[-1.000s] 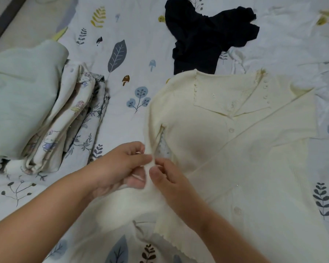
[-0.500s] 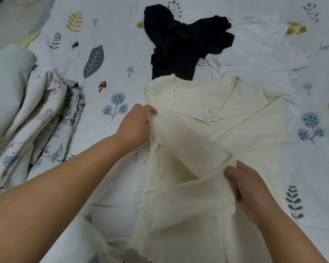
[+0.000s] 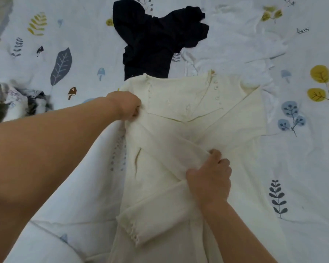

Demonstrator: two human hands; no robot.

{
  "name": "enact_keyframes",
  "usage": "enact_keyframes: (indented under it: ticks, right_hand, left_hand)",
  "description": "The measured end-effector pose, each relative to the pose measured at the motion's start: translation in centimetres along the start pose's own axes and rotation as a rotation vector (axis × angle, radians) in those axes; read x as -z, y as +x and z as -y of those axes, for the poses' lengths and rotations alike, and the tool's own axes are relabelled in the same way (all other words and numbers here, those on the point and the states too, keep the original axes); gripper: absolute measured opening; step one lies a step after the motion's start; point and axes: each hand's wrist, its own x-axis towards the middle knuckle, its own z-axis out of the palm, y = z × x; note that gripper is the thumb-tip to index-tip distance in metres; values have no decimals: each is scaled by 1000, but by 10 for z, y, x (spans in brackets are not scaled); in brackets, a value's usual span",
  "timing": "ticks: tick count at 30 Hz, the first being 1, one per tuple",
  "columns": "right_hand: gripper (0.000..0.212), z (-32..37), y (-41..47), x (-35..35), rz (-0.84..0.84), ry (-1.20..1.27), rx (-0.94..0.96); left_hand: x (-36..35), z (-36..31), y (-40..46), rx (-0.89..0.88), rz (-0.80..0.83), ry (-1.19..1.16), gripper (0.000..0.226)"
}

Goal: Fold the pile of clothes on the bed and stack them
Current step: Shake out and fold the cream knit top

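A cream knit cardigan [image 3: 180, 103] with small buttons lies face up in the middle of the bed, both sleeves folded across its front. My left hand [image 3: 124, 105] grips the fabric at its left shoulder. My right hand [image 3: 210, 177] holds the folded left sleeve against the cardigan's middle, fingers curled into the cloth. A crumpled black garment [image 3: 156, 38] lies beyond the collar, and a white garment [image 3: 234, 40] is spread to the right of it.
The bedsheet [image 3: 80, 35] is white with leaf and mushroom prints. A stack of folded patterned clothes [image 3: 17, 99] shows at the left edge, blurred. Bare sheet lies to the right of the cardigan.
The left sleeve has been carried across the cardigan's front to the right. My left hand moved up to the shoulder, my right hand over to the middle. The view shifted right.
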Motion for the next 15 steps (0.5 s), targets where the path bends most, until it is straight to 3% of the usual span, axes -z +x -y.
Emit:
enact_keyframes:
  ticks: [2, 6, 8, 11, 13, 15]
  right_hand:
    - [52, -13, 10, 16, 75, 147, 75]
    - [49, -60, 16, 62, 421, 424, 186]
    - [41, -79, 17, 73, 385, 327, 163]
    - [20, -95, 17, 71, 307, -84, 109]
    - [12, -99, 14, 67, 385, -229, 126]
    - [15, -102, 12, 67, 535, -160, 107]
  left_hand:
    - [7, 5, 4, 15, 7, 6, 10]
    - [22, 16, 12, 62, 117, -34, 23]
    - [25, 16, 16, 79, 107, -67, 33]
    - [23, 5, 21, 116, -26, -34, 29]
    - [20, -3, 24, 153, -40, 69, 13]
    - [15, -4, 27, 197, -8, 155, 17]
